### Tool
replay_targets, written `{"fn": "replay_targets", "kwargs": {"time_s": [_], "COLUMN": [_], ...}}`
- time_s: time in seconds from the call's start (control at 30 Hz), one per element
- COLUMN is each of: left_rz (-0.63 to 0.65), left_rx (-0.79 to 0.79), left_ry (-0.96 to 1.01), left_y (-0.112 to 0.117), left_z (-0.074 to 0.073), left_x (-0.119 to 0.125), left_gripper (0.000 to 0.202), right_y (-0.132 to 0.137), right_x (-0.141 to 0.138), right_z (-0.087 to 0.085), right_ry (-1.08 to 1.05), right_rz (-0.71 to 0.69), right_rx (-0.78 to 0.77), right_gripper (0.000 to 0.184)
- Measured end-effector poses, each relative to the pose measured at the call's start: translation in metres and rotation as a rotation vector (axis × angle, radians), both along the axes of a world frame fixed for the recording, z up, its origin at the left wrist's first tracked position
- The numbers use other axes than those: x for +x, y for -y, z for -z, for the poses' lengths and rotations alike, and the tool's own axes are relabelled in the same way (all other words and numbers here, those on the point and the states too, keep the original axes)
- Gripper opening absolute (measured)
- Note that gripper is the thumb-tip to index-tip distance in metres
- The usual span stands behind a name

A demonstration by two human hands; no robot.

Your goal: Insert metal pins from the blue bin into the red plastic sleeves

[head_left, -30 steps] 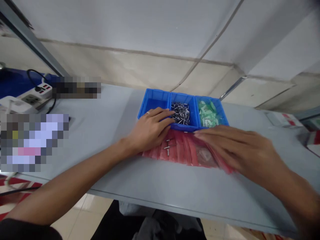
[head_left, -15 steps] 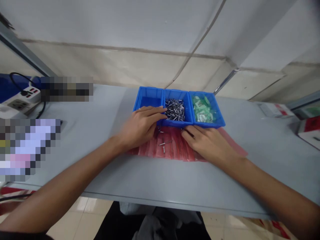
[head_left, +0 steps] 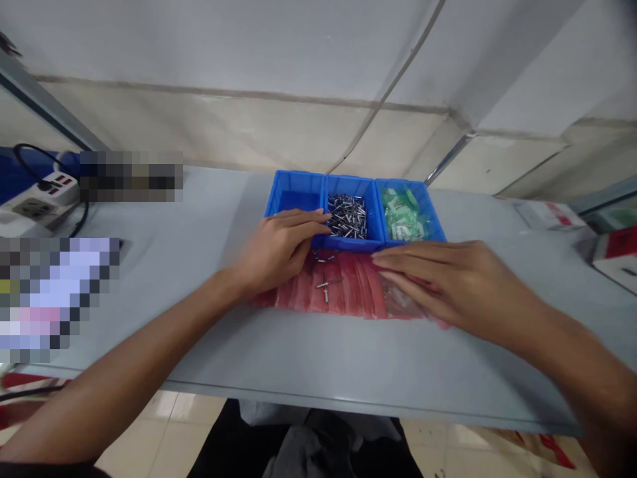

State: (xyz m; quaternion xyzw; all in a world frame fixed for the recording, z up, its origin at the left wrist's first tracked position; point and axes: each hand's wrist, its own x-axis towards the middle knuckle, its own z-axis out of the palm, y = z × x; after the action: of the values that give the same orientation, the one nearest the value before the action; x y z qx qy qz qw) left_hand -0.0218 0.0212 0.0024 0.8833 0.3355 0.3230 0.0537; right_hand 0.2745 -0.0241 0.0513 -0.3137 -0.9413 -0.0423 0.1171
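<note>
The hands are apart, neither clamped. The left hand [head_left: 279, 252] has its fingertips on the middle compartment of the blue parts bin [head_left: 298, 174], beside small steel rivets [head_left: 347, 216]; the right hand [head_left: 448, 285] lies flat on limp, slippery red plastic bags [head_left: 348, 295] below the bin, best taken by their edges.

Left hand [head_left: 279, 255] touches the blue bin [head_left: 293, 174], right hand [head_left: 448, 282] on red bags [head_left: 343, 299].

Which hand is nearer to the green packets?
Right. The right hand lies just below the green packets; the left hand is farther, beyond the metal pins.
</note>
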Motion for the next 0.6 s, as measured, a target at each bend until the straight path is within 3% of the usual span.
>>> {"fn": "replay_targets", "kwargs": {"time_s": [0.1,0.2,0.27,0.43,0.53,0.6], "left_rz": [0.003,-0.002,0.005,0.079,0.191,0.263], "left_rx": [-0.005,0.008,0.023,0.146,0.234,0.279], "left_ry": [0.007,-0.005,0.000,0.034,-0.012,-0.062], "left_y": [0.000,-0.001,-0.001,0.007,0.020,0.029], "left_z": [0.000,0.000,0.000,-0.004,-0.006,-0.005], "left_x": [0.001,0.002,0.001,0.005,0.013,0.020], "left_gripper": [0.032,0.030,0.028,0.027,0.023,0.019], "right_y": [0.017,0.030,0.036,0.048,0.054,0.056], "right_x": [0.043,0.080,0.091,0.082,0.062,0.049], "right_z": [0.004,0.025,0.036,0.032,0.029,0.034], "right_ry": [0.059,0.190,0.186,0.016,-0.130,-0.098], "right_rz": [0.101,0.047,0.099,0.287,0.291,0.239], "right_rx": [-0.126,-0.049,0.003,0.050,0.066,0.096], "right_gripper": [0.041,0.058,0.064,0.067,0.071,0.066]}}
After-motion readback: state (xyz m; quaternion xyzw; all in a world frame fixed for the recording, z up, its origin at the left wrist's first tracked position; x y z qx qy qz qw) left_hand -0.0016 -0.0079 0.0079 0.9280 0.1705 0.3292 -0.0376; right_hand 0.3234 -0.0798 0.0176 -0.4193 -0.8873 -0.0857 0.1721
